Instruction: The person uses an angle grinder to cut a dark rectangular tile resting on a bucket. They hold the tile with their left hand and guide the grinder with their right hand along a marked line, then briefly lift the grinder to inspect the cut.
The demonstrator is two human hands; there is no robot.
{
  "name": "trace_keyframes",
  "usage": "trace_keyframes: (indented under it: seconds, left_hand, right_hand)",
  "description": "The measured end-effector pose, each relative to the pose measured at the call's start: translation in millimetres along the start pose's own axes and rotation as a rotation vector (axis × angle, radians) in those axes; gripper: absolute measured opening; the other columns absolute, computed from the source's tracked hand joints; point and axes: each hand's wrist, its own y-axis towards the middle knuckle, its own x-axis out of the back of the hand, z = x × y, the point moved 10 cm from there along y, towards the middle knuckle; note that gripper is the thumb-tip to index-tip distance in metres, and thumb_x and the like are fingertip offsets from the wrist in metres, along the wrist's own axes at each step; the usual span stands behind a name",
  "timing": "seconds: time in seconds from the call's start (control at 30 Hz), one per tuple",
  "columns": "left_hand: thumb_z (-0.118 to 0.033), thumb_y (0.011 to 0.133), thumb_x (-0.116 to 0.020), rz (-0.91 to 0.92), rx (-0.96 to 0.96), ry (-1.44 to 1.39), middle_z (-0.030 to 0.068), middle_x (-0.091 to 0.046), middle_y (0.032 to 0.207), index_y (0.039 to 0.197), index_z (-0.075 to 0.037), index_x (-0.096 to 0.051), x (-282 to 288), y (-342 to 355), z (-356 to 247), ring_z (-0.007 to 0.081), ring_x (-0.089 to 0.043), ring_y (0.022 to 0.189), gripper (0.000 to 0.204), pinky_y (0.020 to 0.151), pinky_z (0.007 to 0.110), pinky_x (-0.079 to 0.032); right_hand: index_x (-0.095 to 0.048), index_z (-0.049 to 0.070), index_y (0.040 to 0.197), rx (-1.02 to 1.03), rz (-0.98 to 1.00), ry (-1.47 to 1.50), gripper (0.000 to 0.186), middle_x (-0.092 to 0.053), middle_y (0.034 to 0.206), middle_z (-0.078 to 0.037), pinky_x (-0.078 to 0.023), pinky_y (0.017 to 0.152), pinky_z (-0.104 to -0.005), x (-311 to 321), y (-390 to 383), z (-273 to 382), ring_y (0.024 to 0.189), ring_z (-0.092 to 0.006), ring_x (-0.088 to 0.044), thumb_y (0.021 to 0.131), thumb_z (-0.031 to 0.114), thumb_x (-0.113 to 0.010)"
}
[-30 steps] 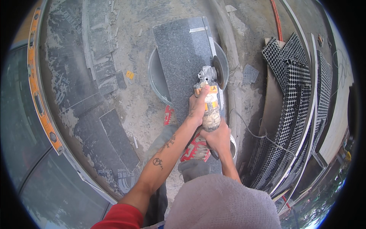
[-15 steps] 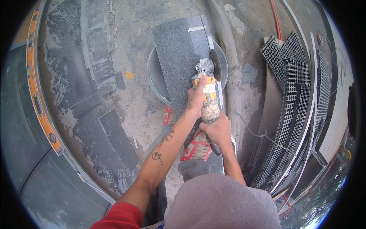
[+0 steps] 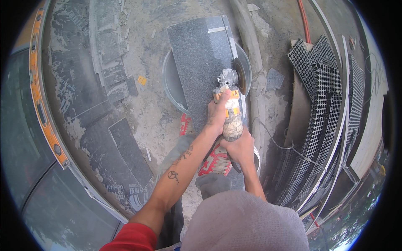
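Observation:
An angle grinder [image 3: 231, 113], dusty with yellow labels, is held in both my hands over a grey stone slab [image 3: 194, 54]. My left hand [image 3: 217, 113] wraps round the body near its head, thumb on top. My right hand [image 3: 240, 145] is closed round the rear end. The upright disc [image 3: 240, 75] stands at the slab's right edge, along a pale strip [image 3: 233, 48]; whether it touches the stone I cannot tell. Under the slab is a round grey tub [image 3: 169, 85]. A red and white shoe [image 3: 215, 161] rests on the slab's near part.
An orange spirit level [image 3: 44, 113] leans along the left side. Dark sheets [image 3: 130, 146] lie on the dusty floor. To the right are black perforated panels [image 3: 322, 92], a grey cable [image 3: 274, 142] and a broken stone piece [image 3: 274, 79]. A thick dusty roll [image 3: 253, 54] runs beside the tub.
The grinder and both hands have shifted slightly toward me and to the right along the slab's edge. My grip stays the same; the slab has barely moved.

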Motion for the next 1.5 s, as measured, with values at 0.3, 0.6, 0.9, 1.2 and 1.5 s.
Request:
trace_keyframes:
  seconds: [0.3, 0.6, 0.9, 1.2, 1.5]
  left_hand:
    - [-0.047, 0.087, -0.07, 0.004, 0.003, -0.002, 0.0113, -0.065, 0.104, 0.12, 0.002, -0.058, 7.6, 1.6, 10.6, 0.0187, -0.066, 0.088, 0.06, 0.076, 0.034, -0.055]
    - [-0.047, 0.088, -0.068, 0.0, -0.021, 0.006, 0.0117, -0.066, 0.106, 0.121, 0.003, -0.058, 0.8, 0.1, -1.7, 0.0188, -0.066, 0.091, 0.061, 0.079, 0.033, -0.055]
    - [-0.048, 0.09, -0.067, -0.017, 0.047, -0.01, 0.0127, -0.065, 0.108, 0.123, 0.004, -0.056, -1.0, 14.5, -6.1, 0.0193, -0.066, 0.094, 0.062, 0.081, 0.034, -0.055]
    - [-0.047, 0.089, -0.067, 0.001, 0.044, 0.001, 0.0131, -0.065, 0.109, 0.124, 0.004, -0.055, 5.9, 10.0, 8.5, 0.0202, -0.066, 0.094, 0.063, 0.081, 0.035, -0.055]
    - [-0.046, 0.09, -0.067, 0.015, 0.046, -0.004, 0.0124, -0.065, 0.107, 0.124, 0.002, -0.056, 5.5, 2.1, 14.6, 0.02, -0.066, 0.092, 0.061, 0.08, 0.035, -0.055]
  right_hand:
    - [-0.058, -0.005, 0.106, 0.049, -0.035, -0.058, 0.054, -0.07, 0.094, -0.025, -0.053, 0.081, -0.0441, -2.1, -1.8, -9.1, 0.091, -0.0394, -0.069, 0.061, 0.018, -0.078]
    - [-0.059, -0.006, 0.107, 0.034, -0.029, -0.067, 0.056, -0.07, 0.094, -0.025, -0.053, 0.082, -0.0435, -1.5, 0.7, -5.2, 0.09, -0.0393, -0.069, 0.061, 0.019, -0.077]
    - [-0.06, -0.006, 0.106, 0.046, 0.01, -0.051, 0.055, -0.07, 0.094, -0.024, -0.053, 0.082, -0.0419, 2.1, 10.1, 10.1, 0.09, -0.0376, -0.07, 0.06, 0.021, -0.077]
    - [-0.059, -0.005, 0.109, -0.006, 0.009, -0.011, 0.057, -0.07, 0.095, -0.024, -0.053, 0.083, -0.0428, 0.8, 1.2, 0.9, 0.091, -0.0384, -0.07, 0.06, 0.019, -0.077]
    - [-0.058, -0.005, 0.107, 0.013, 0.002, -0.023, 0.056, -0.07, 0.095, -0.025, -0.053, 0.083, -0.0438, -0.4, -2.0, -9.6, 0.092, -0.0395, -0.069, 0.061, 0.019, -0.079]
